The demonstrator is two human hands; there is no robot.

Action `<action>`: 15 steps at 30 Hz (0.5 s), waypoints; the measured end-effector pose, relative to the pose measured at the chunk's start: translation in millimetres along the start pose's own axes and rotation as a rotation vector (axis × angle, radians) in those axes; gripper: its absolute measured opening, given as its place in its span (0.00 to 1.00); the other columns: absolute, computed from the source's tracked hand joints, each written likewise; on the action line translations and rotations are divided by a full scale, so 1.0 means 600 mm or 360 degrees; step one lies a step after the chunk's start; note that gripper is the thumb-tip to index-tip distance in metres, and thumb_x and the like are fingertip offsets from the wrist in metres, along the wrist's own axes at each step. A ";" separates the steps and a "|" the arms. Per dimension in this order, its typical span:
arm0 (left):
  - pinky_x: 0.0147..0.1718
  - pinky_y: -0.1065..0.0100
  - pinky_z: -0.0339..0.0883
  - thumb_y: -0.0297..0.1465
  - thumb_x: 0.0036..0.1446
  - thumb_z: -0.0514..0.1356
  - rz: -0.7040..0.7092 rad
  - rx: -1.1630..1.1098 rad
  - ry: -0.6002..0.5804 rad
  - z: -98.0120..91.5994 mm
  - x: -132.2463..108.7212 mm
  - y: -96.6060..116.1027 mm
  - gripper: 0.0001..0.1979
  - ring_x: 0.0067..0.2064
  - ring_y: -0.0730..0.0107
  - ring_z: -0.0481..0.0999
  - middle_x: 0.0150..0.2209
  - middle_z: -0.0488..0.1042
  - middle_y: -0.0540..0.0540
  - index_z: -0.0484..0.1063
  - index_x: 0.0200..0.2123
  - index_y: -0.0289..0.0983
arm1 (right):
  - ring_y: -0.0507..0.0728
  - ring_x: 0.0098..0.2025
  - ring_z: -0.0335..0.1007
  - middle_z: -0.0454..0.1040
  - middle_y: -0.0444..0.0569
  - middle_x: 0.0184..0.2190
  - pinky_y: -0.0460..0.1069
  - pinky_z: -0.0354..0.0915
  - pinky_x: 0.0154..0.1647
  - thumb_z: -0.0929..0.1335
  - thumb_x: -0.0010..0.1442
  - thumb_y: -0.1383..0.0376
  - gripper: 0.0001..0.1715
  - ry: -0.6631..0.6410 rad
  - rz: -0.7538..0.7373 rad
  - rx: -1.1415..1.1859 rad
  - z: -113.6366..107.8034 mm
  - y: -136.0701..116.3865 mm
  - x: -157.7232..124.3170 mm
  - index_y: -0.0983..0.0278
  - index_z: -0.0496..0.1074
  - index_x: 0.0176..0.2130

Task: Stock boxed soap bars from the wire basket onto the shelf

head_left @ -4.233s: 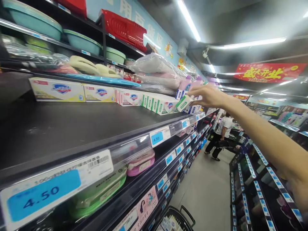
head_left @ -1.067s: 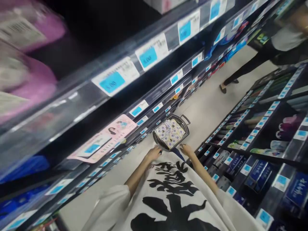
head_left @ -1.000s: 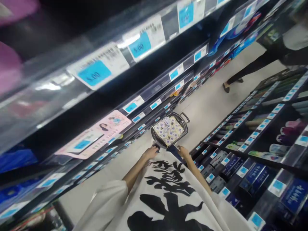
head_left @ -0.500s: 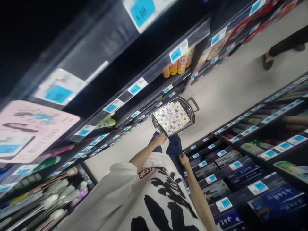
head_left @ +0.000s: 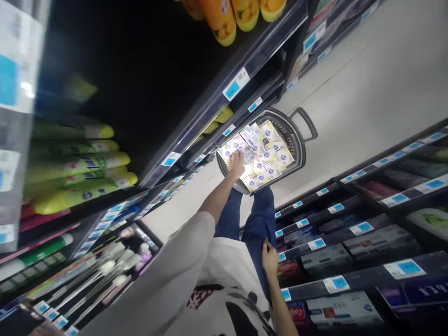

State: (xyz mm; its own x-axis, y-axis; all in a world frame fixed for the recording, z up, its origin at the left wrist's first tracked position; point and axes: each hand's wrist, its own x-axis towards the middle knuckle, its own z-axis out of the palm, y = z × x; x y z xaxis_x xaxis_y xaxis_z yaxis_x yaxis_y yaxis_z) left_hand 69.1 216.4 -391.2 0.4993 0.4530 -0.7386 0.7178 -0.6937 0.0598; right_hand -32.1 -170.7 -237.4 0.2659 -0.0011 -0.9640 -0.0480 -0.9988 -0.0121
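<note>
A dark basket [head_left: 300, 151] full of small white-and-yellow boxes [head_left: 268, 155] is in front of my legs, low over the floor. My left hand [head_left: 236, 163] reaches over its near left side, fingertips down on the boxes and slightly apart; no box is clearly gripped. My right hand [head_left: 269, 257] hangs beside my right thigh with its fingers loosely curled in and nothing visible in it.
Shelves with price tags line both sides of the aisle floor [head_left: 336, 107]. Yellow-green bottles [head_left: 87, 186] and orange bottles [head_left: 224, 23] stand on the left, brushes [head_left: 108, 266] lower left, toothpaste boxes [head_left: 345, 310] on the right.
My left hand has moved from the basket's near edge onto the boxes. The basket appears larger and closer, and the view has shifted along the shelves. The passer-by's leg is out of view.
</note>
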 end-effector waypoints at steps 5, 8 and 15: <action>0.74 0.41 0.33 0.24 0.62 0.59 0.0122 0.0046 -0.0066 0.021 0.004 0.005 0.37 0.75 0.35 0.50 0.69 0.63 0.23 0.54 0.72 0.21 | 0.69 0.65 0.75 0.75 0.64 0.64 0.56 0.68 0.66 0.55 0.76 0.55 0.35 0.0031 0.0000 0.0150 0.017 0.002 -0.001 0.73 0.73 0.65; 0.74 0.43 0.41 0.23 0.62 0.57 0.0204 -0.0031 -0.0161 0.020 -0.049 0.015 0.34 0.72 0.38 0.56 0.67 0.65 0.24 0.58 0.71 0.24 | 0.68 0.66 0.74 0.74 0.64 0.65 0.55 0.67 0.67 0.54 0.77 0.56 0.35 0.0027 -0.0026 0.0079 0.015 -0.008 -0.006 0.72 0.74 0.65; 0.59 0.55 0.67 0.25 0.58 0.64 0.0281 -0.0347 -0.0301 -0.133 -0.290 0.072 0.28 0.63 0.39 0.67 0.64 0.68 0.26 0.70 0.61 0.23 | 0.67 0.61 0.79 0.82 0.65 0.55 0.57 0.71 0.65 0.56 0.73 0.61 0.29 0.0076 -0.0233 -0.0145 -0.095 -0.071 -0.057 0.67 0.80 0.55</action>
State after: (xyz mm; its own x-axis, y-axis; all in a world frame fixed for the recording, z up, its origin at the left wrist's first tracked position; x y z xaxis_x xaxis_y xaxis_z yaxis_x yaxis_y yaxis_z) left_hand 52.0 152.1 -206.7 0.5412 0.2103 -0.8141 0.7252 -0.6067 0.3254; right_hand 15.9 -130.9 -189.0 0.3092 0.1442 -0.9400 0.0811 -0.9888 -0.1250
